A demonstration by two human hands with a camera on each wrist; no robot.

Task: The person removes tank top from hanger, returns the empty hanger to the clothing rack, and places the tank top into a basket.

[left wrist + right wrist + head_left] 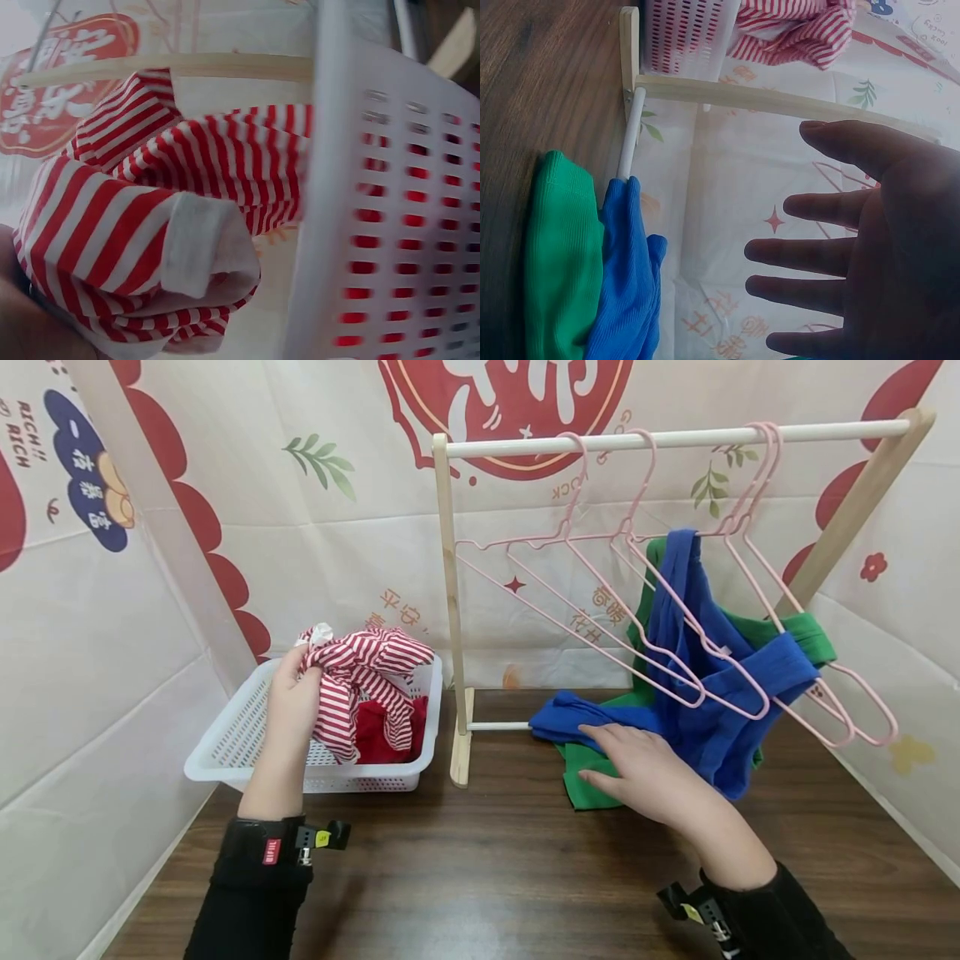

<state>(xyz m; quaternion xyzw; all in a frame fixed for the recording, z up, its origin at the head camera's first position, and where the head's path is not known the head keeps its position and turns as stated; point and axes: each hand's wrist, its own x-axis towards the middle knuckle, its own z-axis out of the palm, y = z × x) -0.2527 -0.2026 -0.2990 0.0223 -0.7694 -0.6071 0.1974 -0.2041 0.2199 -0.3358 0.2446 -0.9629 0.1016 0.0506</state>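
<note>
In the head view my left hand (pixel 294 702) pinches a red-and-white striped garment (pixel 375 664) above the white basket (pixel 225 743). A folded white-edged cuff of the garment (pixel 195 244) faces the left wrist camera. Inside the basket, a dark red cloth (pixel 378 735) shows under the stripes. My right hand (pixel 648 768) is held with fingers spread in front of a blue garment (pixel 720 702) and a green garment (pixel 592 781). Nothing is in its grasp in the right wrist view, where the blue garment (pixel 626 262) and green garment (pixel 564 255) hang to one side.
A wooden clothes rack (pixel 453 610) with a white top rail (pixel 675 439) stands on the dark wood table (pixel 480 860). Several pink hangers (pixel 577 539) hang from the rail, the blue and green garments on the right ones. A printed cloth (pixel 225 543) surrounds the table.
</note>
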